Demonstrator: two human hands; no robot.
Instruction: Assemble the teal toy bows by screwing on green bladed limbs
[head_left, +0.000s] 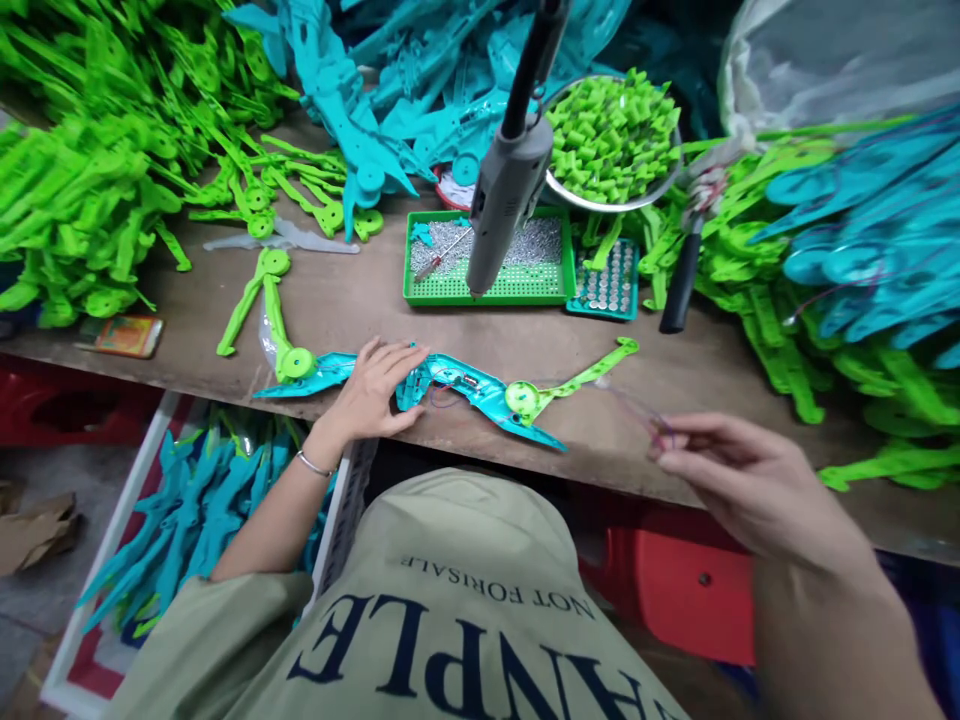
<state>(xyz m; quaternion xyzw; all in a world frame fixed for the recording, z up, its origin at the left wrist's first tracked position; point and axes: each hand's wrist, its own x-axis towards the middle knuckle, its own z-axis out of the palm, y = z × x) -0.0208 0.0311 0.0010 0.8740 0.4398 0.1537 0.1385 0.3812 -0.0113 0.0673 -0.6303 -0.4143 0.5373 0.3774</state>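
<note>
A blue plastic bow-shaped shell (pixel 491 393) lies on the bench with its hollow side up, and a small dark component sits inside it near a thin wire. My left hand (pixel 380 385) lies over its middle, fingers across the far side and thumb on the near side, gripping it. Jointed to the right end is a green plastic arm (pixel 581 378); another green arm (pixel 274 310), bent, sits at the left end. Off to the right, my right hand (pixel 731 465) pinches thin red and blue wires (pixel 658 428) above the bench edge.
A grey electric screwdriver (pixel 506 200) hangs above a green tray (pixel 487 298) of small screws. Behind are a metal bowl (pixel 637 203) of green pieces and heaps of green parts (pixel 82 200). Blue shells (pixel 885 220) pile up at right. A crate (pixel 124 560) stands below left.
</note>
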